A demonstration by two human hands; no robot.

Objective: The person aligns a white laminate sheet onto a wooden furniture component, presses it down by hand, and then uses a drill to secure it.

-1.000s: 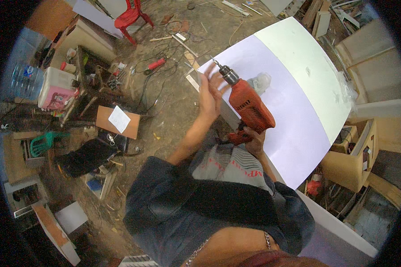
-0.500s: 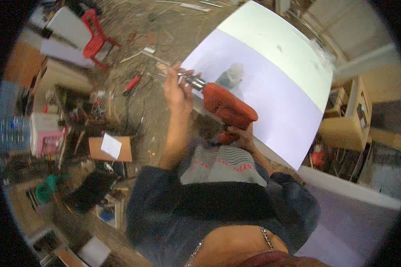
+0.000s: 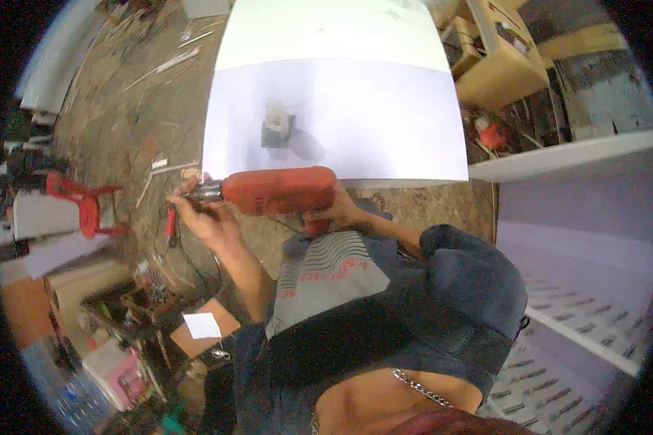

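A red power drill [image 3: 279, 191] with a metal chuck lies level before my body, its front end pointing left. My right hand [image 3: 341, 209] is wrapped round its handle under the rear of the body. At the chuck, my left hand [image 3: 214, 221] has its fingers closed about the front end; the bit there is too small and blurred to make out. Just beyond the drill is the near edge of a white-topped table [image 3: 384, 130]. On that top sits a clear plastic bag [image 3: 276, 125] with something dark in it.
A red plastic chair [image 3: 87, 203] stands at the left. On the floor lie a red-handled tool [image 3: 171, 223], cords and wood scraps. A brown board with white paper [image 3: 202, 325] is at lower left. Yellowish wooden drawers [image 3: 500, 72] and white panels [image 3: 559, 206] stand at right.
My view has turned, so the table now lies straight ahead and the chair farther left. The drill has swung from slanting to nearly level, with both hands still on it.
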